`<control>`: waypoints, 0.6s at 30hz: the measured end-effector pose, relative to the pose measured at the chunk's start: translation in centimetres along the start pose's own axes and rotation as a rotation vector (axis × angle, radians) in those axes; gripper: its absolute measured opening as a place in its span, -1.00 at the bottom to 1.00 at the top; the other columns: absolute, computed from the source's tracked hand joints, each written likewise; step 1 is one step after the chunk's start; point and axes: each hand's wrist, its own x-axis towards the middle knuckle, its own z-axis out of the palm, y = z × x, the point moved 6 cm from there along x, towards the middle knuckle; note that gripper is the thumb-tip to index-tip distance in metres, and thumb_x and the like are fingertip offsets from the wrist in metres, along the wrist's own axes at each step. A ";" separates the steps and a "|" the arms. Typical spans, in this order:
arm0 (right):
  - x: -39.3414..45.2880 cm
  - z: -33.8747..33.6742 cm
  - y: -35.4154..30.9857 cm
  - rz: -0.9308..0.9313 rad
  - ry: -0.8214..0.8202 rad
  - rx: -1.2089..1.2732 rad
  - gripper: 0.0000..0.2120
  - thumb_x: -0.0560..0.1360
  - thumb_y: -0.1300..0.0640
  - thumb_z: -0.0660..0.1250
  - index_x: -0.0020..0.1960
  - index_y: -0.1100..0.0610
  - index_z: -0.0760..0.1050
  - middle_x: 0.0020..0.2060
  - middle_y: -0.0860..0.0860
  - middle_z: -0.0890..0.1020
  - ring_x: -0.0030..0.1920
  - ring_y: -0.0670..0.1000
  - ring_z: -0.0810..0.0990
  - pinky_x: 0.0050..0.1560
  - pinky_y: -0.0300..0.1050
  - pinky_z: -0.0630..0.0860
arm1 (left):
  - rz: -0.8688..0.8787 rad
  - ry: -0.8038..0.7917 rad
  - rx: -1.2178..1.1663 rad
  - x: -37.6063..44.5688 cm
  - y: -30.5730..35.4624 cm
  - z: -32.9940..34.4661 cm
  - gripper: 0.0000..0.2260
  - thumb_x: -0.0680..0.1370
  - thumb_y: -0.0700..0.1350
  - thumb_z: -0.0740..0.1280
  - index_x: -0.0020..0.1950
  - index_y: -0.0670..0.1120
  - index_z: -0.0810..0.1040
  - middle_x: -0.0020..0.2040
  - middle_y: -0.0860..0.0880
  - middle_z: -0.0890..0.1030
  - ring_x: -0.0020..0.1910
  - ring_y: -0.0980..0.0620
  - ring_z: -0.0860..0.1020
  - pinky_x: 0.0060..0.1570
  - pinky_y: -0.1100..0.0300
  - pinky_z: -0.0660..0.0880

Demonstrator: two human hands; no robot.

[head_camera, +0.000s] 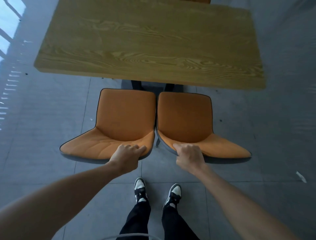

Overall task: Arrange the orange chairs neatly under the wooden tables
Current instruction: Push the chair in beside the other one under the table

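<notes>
Two orange chairs stand side by side in front of a wooden table (150,42), their seats just short of its near edge. My left hand (127,153) grips the top of the left orange chair's (124,113) backrest near its right end. My right hand (188,154) grips the backrest top of the right orange chair (184,114) near its left end. The chairs almost touch each other. Dark table legs show between the seats and the tabletop.
Grey tiled floor surrounds the table. My feet in black and white shoes (140,188) stand just behind the chairs. Another orange chair edge (195,1) peeks beyond the table's far side. Window light falls on the floor at the left (8,34).
</notes>
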 end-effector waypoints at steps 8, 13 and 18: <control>2.5 -0.6 0.4 -0.019 -0.012 -0.086 -0.75 0.18 0.37 0.32 -0.30 0.07 0.37 -0.49 0.01 0.55 -0.48 0.09 0.55 -0.46 -0.18 0.37 | 0.045 0.063 0.027 1.6 -2.3 -1.9 -0.65 0.43 -0.17 0.26 0.21 0.03 0.47 -0.10 0.06 0.64 -0.21 -0.03 0.63 -0.35 0.14 0.35; 1.5 0.5 0.9 0.003 -0.061 -0.131 -0.79 0.24 0.36 0.26 -0.24 0.07 0.44 -0.42 -0.02 0.58 -0.39 0.06 0.59 -0.41 -0.17 0.40 | 0.032 0.079 -0.001 0.1 -1.6 -0.4 -0.64 0.40 -0.17 0.29 0.19 0.02 0.52 -0.14 0.04 0.66 -0.24 -0.04 0.63 -0.38 0.13 0.45; 1.9 0.7 -0.4 0.034 -0.079 -0.123 -0.82 0.25 0.29 0.28 -0.20 0.07 0.44 -0.33 0.01 0.63 -0.31 0.12 0.60 -0.35 -0.12 0.32 | -0.011 0.086 -0.027 0.2 -2.0 -0.6 -0.71 0.38 -0.12 0.28 0.08 0.07 0.53 -0.16 0.05 0.66 -0.27 -0.05 0.61 -0.41 0.16 0.41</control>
